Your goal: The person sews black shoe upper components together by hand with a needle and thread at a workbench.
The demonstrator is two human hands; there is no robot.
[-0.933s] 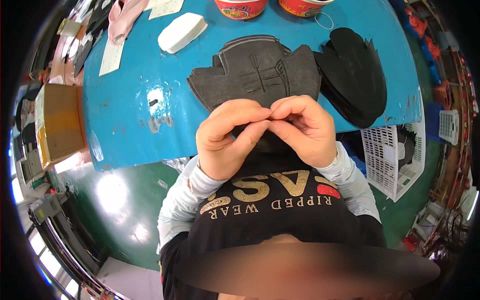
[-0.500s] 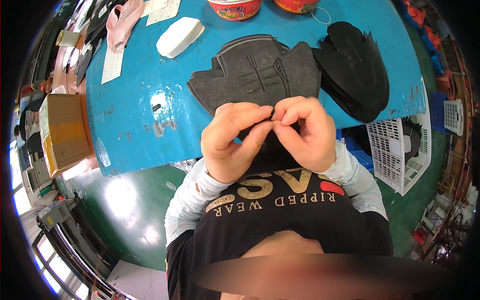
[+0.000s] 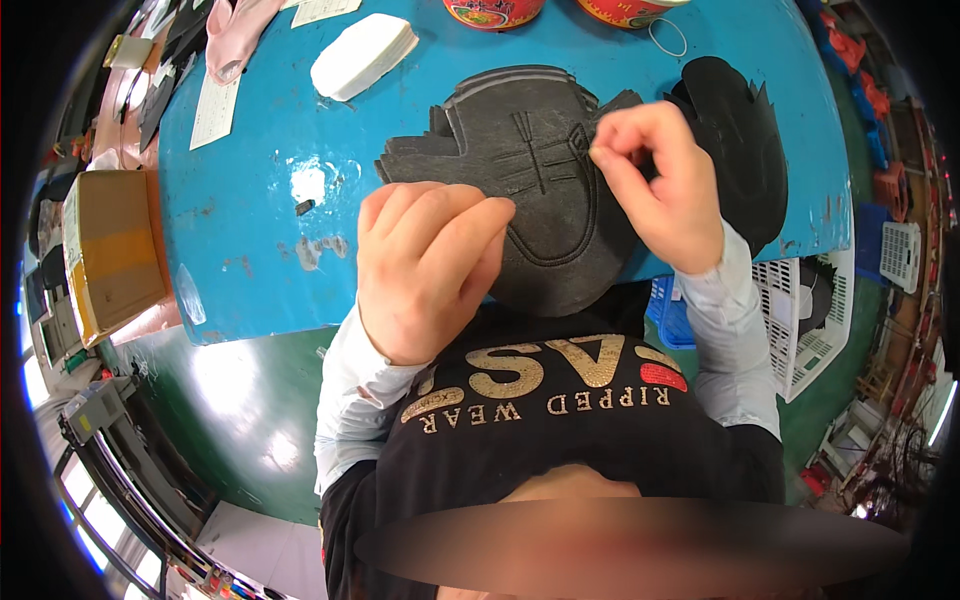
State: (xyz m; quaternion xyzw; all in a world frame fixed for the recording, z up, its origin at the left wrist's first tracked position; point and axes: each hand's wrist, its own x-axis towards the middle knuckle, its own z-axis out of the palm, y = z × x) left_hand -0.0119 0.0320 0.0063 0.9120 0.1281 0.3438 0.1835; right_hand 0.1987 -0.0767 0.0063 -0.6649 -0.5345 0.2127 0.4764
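A stack of black stitched shoe-upper pieces [image 3: 545, 225] lies at the table's near edge, with seam lines on the top one. Over its left side is my left hand [image 3: 430, 265], fingers curled and thumb pressed to the forefinger. My right hand [image 3: 665, 185] hovers above the stack's right side, thumb and forefinger pinched together. Anything in either pinch is too small or hidden to make out. A second stack of black shoe-upper pieces [image 3: 740, 160] rests beyond my right hand, which partly covers it.
On the blue table [image 3: 270, 260] are a white pad-like stack [image 3: 365, 58], two red bowls [image 3: 493, 12], a pale loop [image 3: 668, 38], paper slips [image 3: 213, 112] and a pink item [image 3: 236, 40]. A cardboard box [image 3: 118, 255] stands left; a white crate [image 3: 835, 330] sits low at right.
My hands were fingertip to fingertip in front of the stack. They have parted: the left has gone left, the right up and to the right. The view has shifted slightly.
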